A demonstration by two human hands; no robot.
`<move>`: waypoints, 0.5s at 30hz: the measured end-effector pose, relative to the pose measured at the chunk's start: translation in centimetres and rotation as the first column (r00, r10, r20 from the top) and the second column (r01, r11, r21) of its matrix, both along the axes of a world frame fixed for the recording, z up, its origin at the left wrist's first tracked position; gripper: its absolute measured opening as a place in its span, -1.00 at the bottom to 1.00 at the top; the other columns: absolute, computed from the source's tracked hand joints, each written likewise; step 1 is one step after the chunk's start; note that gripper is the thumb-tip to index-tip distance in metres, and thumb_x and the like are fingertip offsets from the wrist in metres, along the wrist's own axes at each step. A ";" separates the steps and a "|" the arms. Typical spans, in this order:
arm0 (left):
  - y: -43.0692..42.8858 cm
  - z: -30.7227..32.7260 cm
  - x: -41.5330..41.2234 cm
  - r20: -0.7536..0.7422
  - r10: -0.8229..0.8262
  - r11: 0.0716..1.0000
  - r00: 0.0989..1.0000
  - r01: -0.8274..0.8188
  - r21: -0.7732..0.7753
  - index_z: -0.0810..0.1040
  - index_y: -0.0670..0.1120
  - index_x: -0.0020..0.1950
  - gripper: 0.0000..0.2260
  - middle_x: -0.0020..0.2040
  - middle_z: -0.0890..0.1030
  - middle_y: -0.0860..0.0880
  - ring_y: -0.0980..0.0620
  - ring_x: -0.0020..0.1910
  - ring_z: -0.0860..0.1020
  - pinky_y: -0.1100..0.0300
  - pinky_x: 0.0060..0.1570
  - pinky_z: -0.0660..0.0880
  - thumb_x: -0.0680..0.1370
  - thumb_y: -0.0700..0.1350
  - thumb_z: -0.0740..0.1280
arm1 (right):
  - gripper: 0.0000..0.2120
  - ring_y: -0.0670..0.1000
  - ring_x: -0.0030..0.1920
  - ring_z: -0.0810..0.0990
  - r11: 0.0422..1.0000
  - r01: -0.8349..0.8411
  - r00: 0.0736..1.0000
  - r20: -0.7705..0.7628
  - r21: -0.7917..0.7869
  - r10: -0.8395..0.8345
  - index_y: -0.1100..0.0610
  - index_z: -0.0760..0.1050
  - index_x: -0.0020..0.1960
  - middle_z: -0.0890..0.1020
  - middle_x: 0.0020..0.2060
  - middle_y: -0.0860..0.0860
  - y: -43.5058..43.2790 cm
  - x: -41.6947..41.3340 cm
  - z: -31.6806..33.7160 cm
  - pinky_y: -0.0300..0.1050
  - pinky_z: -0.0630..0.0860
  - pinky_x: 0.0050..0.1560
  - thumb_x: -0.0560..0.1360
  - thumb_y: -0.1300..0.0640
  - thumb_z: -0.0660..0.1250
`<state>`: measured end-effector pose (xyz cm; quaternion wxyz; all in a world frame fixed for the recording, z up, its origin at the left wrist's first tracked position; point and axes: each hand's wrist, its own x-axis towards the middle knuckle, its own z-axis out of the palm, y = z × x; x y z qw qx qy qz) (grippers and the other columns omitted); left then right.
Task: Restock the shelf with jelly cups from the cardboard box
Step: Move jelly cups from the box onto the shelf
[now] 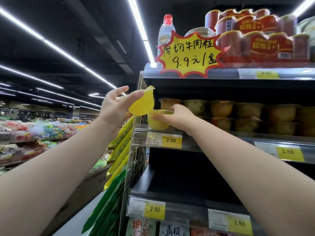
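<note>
Forearms are stretching up and forward from the bottom corners of the view, both ending at the left end of the middle shelf (221,137). Closest, the left hand (114,106) is pinching a tilted jelly cup (142,104) between thumb and fingers, holding it in the air just left of and slightly above the right hand (177,116). Its flat yellow lid is facing back toward the camera, so its axis is lying nearly level rather than upright. Just beyond and below it, the right hand is curling its fingers round a second jelly cup (157,123), which is standing upright at the shelf's front left corner, directly above a price tag (171,140). The right hand is therefore sitting nearer the shelf. By my reading, the tilted cup is lying up and to the left of that corner and would need swinging right and down, lid turned upward, before it could settle. Both cups are looking translucent yellow, wide at the rim and tapering toward the base, with a thin lip. Farther right of the right hand, stocked cups (247,109) are sitting in two stacked layers along the shelf, amber and pale in the shadow. Left of and below the left hand, yellow packets (119,142) are hanging on a wire rack (136,167). Above both hands, a starburst sign (189,55), a water bottle (166,31) and red packs (259,40) are crowding the top level.
</note>
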<state>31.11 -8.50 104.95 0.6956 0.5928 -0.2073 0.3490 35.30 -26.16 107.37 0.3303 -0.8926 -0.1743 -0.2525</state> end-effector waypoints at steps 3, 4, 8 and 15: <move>-0.2 -0.1 -0.1 -0.007 -0.005 1.000 1.000 0.005 0.023 0.38 0.00 0.37 -0.21 0.17 0.54 -0.10 -0.02 0.02 0.64 0.19 -0.15 0.61 0.18 0.15 0.51 | -0.06 0.11 0.37 0.37 1.000 -0.019 0.999 0.046 0.009 0.019 0.16 0.17 0.51 0.35 0.43 0.08 -0.9 -0.6 -0.1 0.04 0.42 0.31 0.34 -0.33 0.40; -0.3 0.0 -0.3 0.004 -0.011 0.999 1.000 0.011 0.040 0.38 -0.01 0.37 -0.20 0.18 0.54 -0.11 -0.02 0.02 0.64 0.20 -0.16 0.61 0.18 0.16 0.50 | -0.09 0.09 0.37 0.37 0.998 -0.050 0.995 0.093 0.039 0.046 0.14 0.18 0.51 0.35 0.43 0.07 -1.2 -1.0 -0.1 0.03 0.41 0.32 0.35 -0.29 0.42; -1.3 0.8 -0.9 0.045 -0.029 0.992 0.999 0.023 0.121 0.36 -0.02 0.40 -0.23 0.15 0.55 -0.06 0.02 0.01 0.63 0.24 -0.20 0.59 0.24 0.16 0.48 | -0.31 -0.06 0.21 0.50 0.931 -0.326 0.941 0.152 0.165 0.302 0.06 0.32 0.43 0.52 0.27 0.00 -2.5 -3.4 -0.1 -0.12 0.46 0.22 0.38 -0.08 0.48; -2.9 2.1 -0.3 0.013 -0.054 0.969 0.998 0.050 0.242 0.28 0.06 0.45 -0.08 0.24 0.53 -0.09 -0.04 0.15 0.58 0.09 0.01 0.61 0.18 0.23 0.58 | -0.58 -0.01 0.04 0.63 0.892 -0.402 0.915 0.128 0.205 0.383 0.02 0.56 0.12 0.67 -0.01 -0.02 -2.0 -4.1 0.0 0.00 0.56 0.14 0.34 -0.10 0.52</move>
